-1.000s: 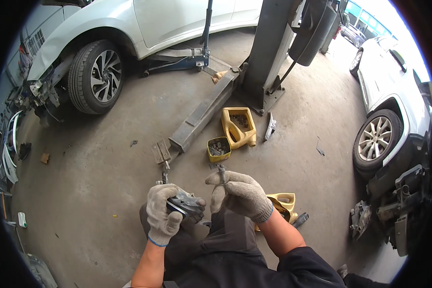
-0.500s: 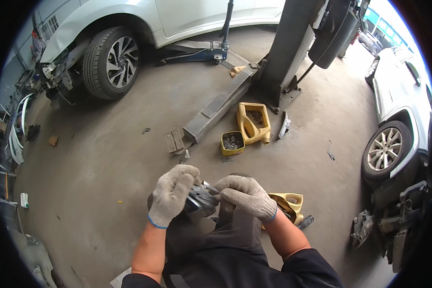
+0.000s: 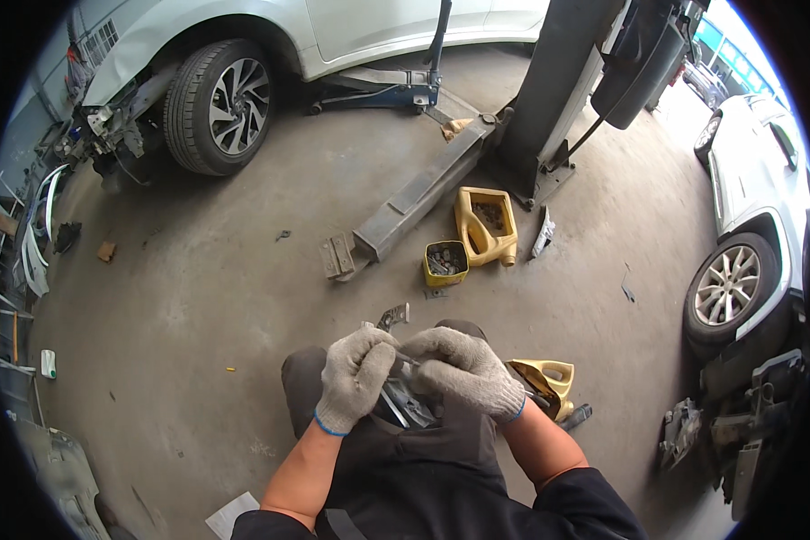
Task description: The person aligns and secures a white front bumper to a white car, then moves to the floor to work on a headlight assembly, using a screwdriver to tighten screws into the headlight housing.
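Note:
My left hand [image 3: 355, 371] and my right hand [image 3: 466, 371], both in off-white knit gloves with blue cuff edges, come together in front of my lap. Their fingers are closed around a small grey metal piece [image 3: 407, 359], mostly covered by the gloves, so its exact kind cannot be made out. Just beneath the hands, a dark and silver car part [image 3: 410, 409] lies between my thighs, partly hidden by the gloves. Past my left fingertips a flat metal bracket with holes [image 3: 393, 315] sticks out; whether it joins that part cannot be told.
Ahead stand a yellow tub [image 3: 446, 264] and a cut-open yellow jug [image 3: 487, 226] of small hardware, beside a lift arm [image 3: 423, 193]. Another cut jug [image 3: 549, 382] sits by my right knee. A white car [image 3: 387, 31] is ahead, another [image 3: 756, 180] at right.
My left hand has come off the dark car part and moved right, meeting my right hand at the small metal piece. The car part now sits lower, between my thighs.

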`<state>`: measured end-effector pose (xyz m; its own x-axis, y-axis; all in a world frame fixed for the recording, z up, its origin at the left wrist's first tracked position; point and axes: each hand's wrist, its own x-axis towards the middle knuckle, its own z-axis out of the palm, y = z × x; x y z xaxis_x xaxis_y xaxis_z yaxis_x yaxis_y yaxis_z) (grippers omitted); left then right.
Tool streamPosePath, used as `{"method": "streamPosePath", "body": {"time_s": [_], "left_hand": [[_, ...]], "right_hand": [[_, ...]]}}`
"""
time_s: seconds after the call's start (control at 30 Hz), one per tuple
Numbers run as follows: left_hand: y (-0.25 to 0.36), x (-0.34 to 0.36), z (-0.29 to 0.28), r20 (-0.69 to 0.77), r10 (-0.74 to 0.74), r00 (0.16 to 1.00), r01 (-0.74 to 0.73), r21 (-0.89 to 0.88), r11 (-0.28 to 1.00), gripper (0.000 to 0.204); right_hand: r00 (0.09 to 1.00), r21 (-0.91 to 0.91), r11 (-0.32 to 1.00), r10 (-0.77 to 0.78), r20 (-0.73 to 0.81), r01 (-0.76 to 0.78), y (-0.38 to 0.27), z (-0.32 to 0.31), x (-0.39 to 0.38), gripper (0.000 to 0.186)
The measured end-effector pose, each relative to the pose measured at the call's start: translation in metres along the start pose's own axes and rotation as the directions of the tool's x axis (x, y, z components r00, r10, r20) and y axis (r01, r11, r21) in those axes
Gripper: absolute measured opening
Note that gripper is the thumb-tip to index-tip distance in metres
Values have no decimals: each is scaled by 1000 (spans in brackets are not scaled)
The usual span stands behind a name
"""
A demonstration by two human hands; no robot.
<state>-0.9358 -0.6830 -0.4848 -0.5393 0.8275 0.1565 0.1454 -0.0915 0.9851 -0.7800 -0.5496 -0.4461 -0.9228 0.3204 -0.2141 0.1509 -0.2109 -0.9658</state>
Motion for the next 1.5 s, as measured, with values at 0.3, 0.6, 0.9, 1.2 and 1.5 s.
{"method": "streamPosePath", "body": {"time_s": [0.3,0.6,0.9,1.2,1.5], "left_hand": [[2,-1,2,-39,31,999,-31,0,1000,21],[5,-3,1,-9,-88,996,88,-6,996,17],[0,1,-10,174,191,966,-208,88,974,28],[6,15,-40,590,374,715,-590,224,776,89],[-1,21,-31,394,409,823,-553,391,736,77]], "right_hand": [[991,-140,987,-89,-101,74,13,7,-5,38],[713,-708,536,-698,-66,459,26,11,10,30],[669,-792,406,-744,4,457,10,5,-6,34],[767,-869,313,-632,111,383,-9,1,-63,36],[880,-768,615,-450,-154,180,-9,8,-49,21]]}}
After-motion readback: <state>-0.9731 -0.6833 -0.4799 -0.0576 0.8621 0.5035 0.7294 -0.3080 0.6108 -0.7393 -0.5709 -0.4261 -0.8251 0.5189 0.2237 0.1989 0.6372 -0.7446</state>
